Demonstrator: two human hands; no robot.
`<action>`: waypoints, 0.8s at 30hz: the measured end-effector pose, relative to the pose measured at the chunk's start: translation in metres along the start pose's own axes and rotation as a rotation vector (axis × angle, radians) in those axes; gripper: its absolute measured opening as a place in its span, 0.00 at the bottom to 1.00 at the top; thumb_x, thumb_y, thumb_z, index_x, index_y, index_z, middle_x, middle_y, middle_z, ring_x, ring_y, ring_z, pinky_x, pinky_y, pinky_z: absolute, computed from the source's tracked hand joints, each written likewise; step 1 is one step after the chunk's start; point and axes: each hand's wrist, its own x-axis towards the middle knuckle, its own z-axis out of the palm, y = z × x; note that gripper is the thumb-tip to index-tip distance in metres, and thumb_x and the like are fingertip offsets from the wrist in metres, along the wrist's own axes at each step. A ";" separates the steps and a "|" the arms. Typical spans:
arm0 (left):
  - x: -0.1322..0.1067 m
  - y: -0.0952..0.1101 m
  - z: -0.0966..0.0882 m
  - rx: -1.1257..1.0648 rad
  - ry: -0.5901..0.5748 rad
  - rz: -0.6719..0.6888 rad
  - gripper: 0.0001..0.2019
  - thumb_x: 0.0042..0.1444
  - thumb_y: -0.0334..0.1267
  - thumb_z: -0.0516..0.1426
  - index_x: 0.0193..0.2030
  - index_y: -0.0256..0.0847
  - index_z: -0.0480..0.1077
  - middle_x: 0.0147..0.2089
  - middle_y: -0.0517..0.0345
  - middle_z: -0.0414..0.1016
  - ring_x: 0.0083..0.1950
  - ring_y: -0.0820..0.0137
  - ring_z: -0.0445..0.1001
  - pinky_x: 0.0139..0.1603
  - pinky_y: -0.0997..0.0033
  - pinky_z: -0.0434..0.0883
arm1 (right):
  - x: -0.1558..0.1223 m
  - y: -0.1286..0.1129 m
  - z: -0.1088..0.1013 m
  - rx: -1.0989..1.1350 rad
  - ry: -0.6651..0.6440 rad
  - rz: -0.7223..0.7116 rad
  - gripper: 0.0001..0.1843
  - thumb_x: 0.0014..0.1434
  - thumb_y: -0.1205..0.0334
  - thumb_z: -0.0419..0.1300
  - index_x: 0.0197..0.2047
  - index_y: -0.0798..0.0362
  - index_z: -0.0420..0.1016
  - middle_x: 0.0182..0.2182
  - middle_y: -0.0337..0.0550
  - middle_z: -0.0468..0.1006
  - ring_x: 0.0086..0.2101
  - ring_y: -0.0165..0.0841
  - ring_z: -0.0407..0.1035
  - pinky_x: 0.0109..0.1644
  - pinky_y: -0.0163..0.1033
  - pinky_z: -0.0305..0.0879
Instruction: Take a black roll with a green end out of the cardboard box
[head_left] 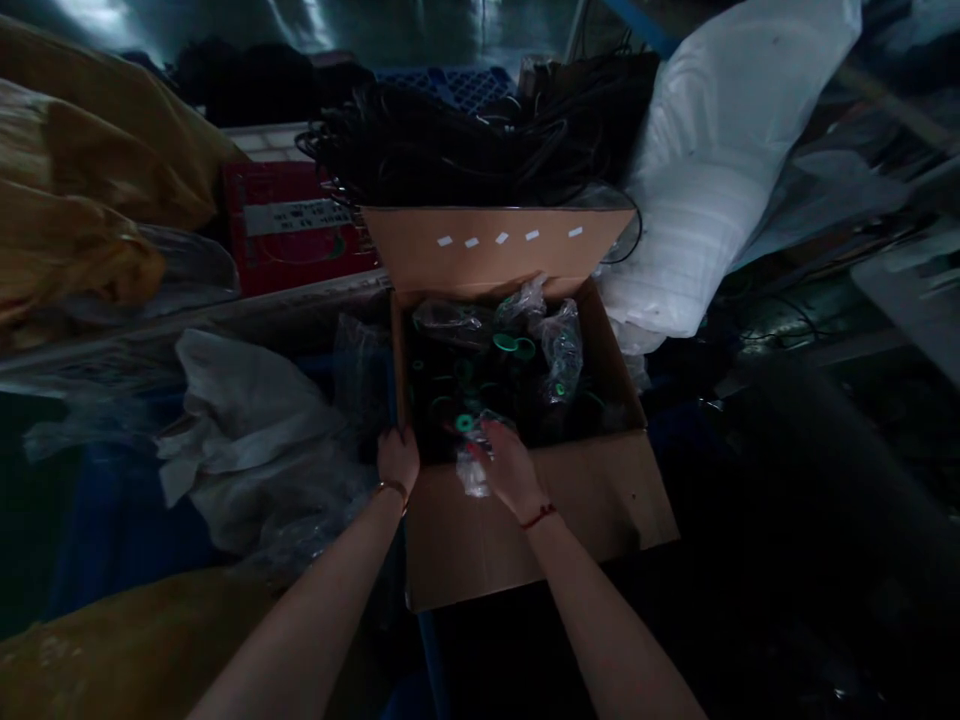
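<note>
While the left hand (pixel 397 458) grips the near left corner of the open cardboard box (pixel 525 530), fingers curled over the rim and clamped on it, the right hand (pixel 508 468) sits just beside it at the near edge, fingers closed on a small clear plastic packet (pixel 474 478). The packet hangs at the box's near wall, partly under the palm. A thin bracelet shows on the left wrist, a red cord on the right.

Ahead of both hands, inside the box: dark parts with green rings (pixel 514 345), several in clear bags (pixel 559 345); detail too dim to tell more. The far flap (pixel 495 245) stands up beyond the contents, with a row of pale marks across it.

Beyond the flap: a heap of black cables (pixel 465 145) and a blue crate (pixel 465 85) behind it. To the left of the left hand: crumpled white and clear plastic sheeting (pixel 247 420); farther out, a red carton (pixel 289 225) and yellow bags (pixel 82 200). To the right of the right hand and beyond: a large white sack (pixel 720 170).

Room is dim; the area right of the box is nearly black. The surface under the box cannot be made out.
</note>
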 end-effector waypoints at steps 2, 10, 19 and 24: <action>0.000 0.004 0.010 0.056 0.053 -0.023 0.14 0.66 0.43 0.53 0.50 0.34 0.69 0.52 0.48 0.71 0.52 0.62 0.71 0.54 0.53 0.69 | -0.008 0.022 0.001 -0.042 -0.051 -0.002 0.18 0.59 0.58 0.59 0.52 0.53 0.71 0.50 0.51 0.75 0.51 0.42 0.69 0.59 0.51 0.63; -0.008 0.017 0.016 0.235 0.087 -0.049 0.17 0.67 0.46 0.47 0.47 0.33 0.68 0.45 0.46 0.72 0.44 0.61 0.73 0.43 0.61 0.70 | 0.028 0.141 -0.092 -0.411 0.071 0.329 0.27 0.65 0.58 0.49 0.63 0.66 0.56 0.59 0.62 0.64 0.60 0.40 0.58 0.64 0.45 0.56; -0.008 0.021 0.022 0.361 0.068 -0.046 0.20 0.64 0.49 0.45 0.45 0.33 0.68 0.44 0.38 0.74 0.42 0.51 0.75 0.31 0.62 0.64 | 0.139 0.184 -0.095 -0.586 -0.102 0.579 0.33 0.60 0.39 0.52 0.55 0.59 0.69 0.46 0.64 0.75 0.48 0.51 0.70 0.51 0.54 0.65; -0.008 0.026 0.022 0.390 0.027 -0.068 0.25 0.64 0.52 0.41 0.45 0.32 0.68 0.44 0.34 0.73 0.42 0.47 0.75 0.30 0.59 0.65 | 0.137 0.107 -0.033 -0.536 -0.220 0.469 0.23 0.62 0.45 0.51 0.46 0.56 0.74 0.46 0.61 0.75 0.54 0.51 0.65 0.47 0.50 0.68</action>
